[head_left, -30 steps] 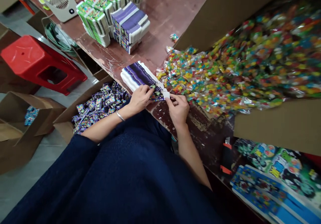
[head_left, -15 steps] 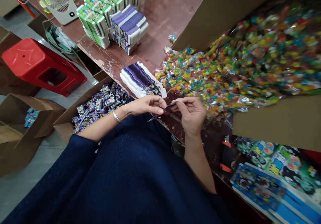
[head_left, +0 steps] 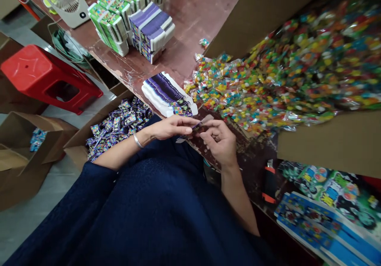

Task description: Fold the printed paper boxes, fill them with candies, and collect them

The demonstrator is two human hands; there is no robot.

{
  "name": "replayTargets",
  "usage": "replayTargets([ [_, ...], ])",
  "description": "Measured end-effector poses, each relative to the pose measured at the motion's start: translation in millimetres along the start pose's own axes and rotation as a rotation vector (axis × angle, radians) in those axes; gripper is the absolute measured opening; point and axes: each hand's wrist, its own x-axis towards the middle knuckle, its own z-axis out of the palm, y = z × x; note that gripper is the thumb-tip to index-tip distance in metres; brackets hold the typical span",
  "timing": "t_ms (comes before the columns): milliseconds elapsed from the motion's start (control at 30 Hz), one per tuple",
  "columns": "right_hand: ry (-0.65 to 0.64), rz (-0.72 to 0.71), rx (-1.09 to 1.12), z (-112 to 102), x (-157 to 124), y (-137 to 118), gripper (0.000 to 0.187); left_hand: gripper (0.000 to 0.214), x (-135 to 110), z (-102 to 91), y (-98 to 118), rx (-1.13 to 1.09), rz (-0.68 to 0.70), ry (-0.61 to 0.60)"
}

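Small purple carton [head_left: 197,126] is up in the air right at the near edge of the worktop [head_left: 193,20]. The left hand [head_left: 174,127] has it pinched between thumb and fingers. Right hand [head_left: 218,139] is curled up at the carton's pale end flap, but I can't tell if it's actually gripping. Just past them, a row of flat purple cartons [head_left: 168,95] lies along that near edge. Next to that, a big pile of candy bags [head_left: 232,87] spills out of a cardboard box [head_left: 321,147]. Banded purple bundle [head_left: 151,24] and green bundles [head_left: 110,20] sit further left along the same edge, fan [head_left: 67,4] beyond those. Black-and-orange cutter [head_left: 269,184] is by the near edge, off to the right.
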Motion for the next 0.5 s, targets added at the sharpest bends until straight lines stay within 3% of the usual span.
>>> replayTargets([
  [100,-0.099,0.072,0.064,-8,6,-1,0.035,0.043,0,3.8,-3,0.14,0.035,0.004],
  [133,-0.057,0.08,0.076,-8,7,-1,0.036,0.039,1,4.9,-5,0.173,0.056,0.04],
  [267,0.306,0.007,0.123,6,7,7,0.04,0.039,7,10.3,-19,0.17,0.166,0.293],
  [400,0.324,0.021,0.056,31,1,19,0.028,0.046,16,19.7,-36,0.102,0.223,0.52],
  [500,0.452,0.018,0.012,41,2,23,0.027,0.046,21,25.1,-44,0.136,0.262,0.642],
])
